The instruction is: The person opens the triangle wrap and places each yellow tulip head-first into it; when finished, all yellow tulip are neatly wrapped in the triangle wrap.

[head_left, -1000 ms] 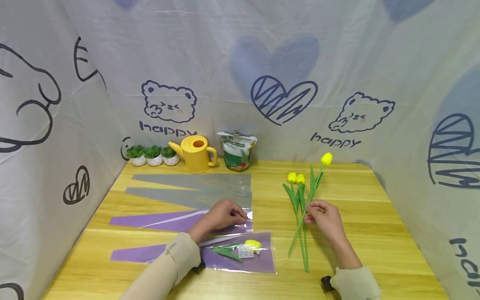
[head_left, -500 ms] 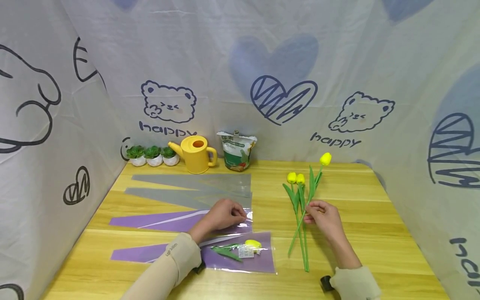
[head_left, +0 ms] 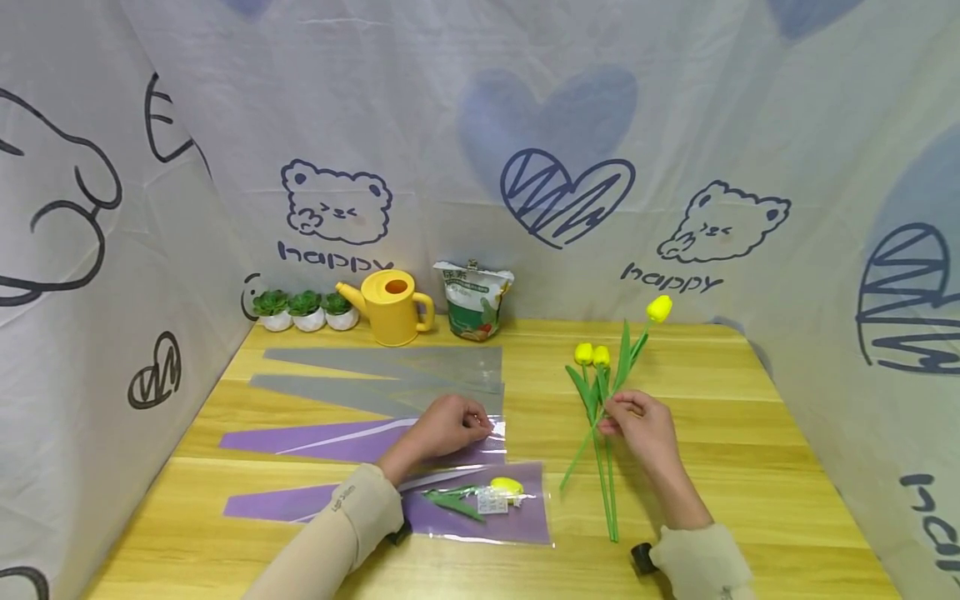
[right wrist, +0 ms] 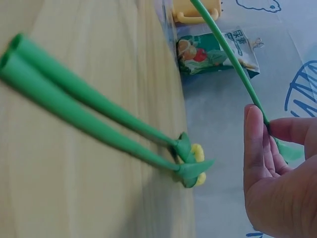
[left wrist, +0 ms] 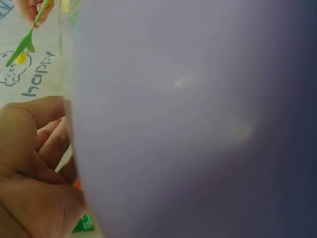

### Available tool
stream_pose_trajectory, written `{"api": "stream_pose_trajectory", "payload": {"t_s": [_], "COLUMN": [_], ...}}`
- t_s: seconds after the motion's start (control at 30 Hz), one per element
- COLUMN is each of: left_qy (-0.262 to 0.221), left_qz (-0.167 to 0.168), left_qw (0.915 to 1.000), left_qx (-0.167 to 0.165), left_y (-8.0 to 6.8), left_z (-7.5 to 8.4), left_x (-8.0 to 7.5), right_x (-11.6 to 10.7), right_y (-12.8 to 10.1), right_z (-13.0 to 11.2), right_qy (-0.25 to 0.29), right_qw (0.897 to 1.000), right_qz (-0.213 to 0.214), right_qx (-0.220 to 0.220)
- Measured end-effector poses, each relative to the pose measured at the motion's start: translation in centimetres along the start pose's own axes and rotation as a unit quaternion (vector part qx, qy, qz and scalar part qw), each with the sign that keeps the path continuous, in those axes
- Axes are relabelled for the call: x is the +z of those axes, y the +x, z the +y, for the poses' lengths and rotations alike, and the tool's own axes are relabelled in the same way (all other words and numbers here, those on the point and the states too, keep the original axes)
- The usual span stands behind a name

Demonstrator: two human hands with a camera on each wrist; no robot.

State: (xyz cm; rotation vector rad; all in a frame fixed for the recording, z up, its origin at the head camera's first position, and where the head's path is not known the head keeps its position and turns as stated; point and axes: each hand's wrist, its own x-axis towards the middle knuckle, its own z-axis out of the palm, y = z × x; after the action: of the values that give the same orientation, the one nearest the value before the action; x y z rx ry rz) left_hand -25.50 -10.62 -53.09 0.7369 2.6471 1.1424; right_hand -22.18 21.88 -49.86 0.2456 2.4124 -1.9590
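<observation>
My right hand (head_left: 641,425) pinches the green stem of a yellow artificial tulip (head_left: 659,309) between thumb and fingertips; the right wrist view also shows this stem (right wrist: 230,52) in the grip. Two more yellow tulips (head_left: 592,355) lie side by side on the table just beneath, stems toward the near edge. My left hand (head_left: 448,427) pinches the clear open end of a purple flower sleeve (head_left: 315,440). The left wrist view is mostly filled by purple film (left wrist: 173,119), with the fingers at its edge. Nearer, another purple sleeve (head_left: 525,525) holds a yellow tulip (head_left: 507,488) and a small printed label.
Two grey sleeves (head_left: 450,362) lie farther back on the wooden table (head_left: 720,467). Along the back stand several small items: potted succulents (head_left: 306,310), a yellow watering can (head_left: 390,308) and a green-and-white bag (head_left: 474,302). A printed curtain hangs behind.
My right hand has shifted slightly left and away from me, the tulip tilting so its stem end points farther left. The left hand is nearly still.
</observation>
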Motion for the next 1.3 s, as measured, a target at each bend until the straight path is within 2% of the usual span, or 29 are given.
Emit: {"api": "stream_pose_trajectory", "payload": {"t_s": [0.2,0.47,0.7,1.03,1.3], "left_qy": [-0.027,-0.012,-0.026,-0.019,-0.044], "left_qz": [-0.013,-0.035,-0.041,-0.038,-0.041], "left_qw": [0.9995,0.9988,0.9987,0.9989,0.9981], "left_qx": [-0.009,0.033,0.018,0.023,-0.017], "left_y": [-0.01,0.01,0.05,0.01,0.05], "left_z": [0.2,0.34,0.2,0.29,0.29], "left_x": [-0.11,0.11,0.43,0.7,0.63], "right_x": [0.56,0.71,0.43,0.07,0.25], "right_y": [0.12,0.19,0.36,0.37,0.02], "right_z": [-0.32,-0.45,-0.11,0.22,-0.17], "right_qy": [0.008,0.022,0.018,0.011,0.005], "right_qw": [1.0,1.0,1.0,1.0,1.0], "right_qz": [0.006,0.005,0.007,0.001,0.0], "right_qx": [-0.011,-0.002,0.009,0.005,0.003]}}
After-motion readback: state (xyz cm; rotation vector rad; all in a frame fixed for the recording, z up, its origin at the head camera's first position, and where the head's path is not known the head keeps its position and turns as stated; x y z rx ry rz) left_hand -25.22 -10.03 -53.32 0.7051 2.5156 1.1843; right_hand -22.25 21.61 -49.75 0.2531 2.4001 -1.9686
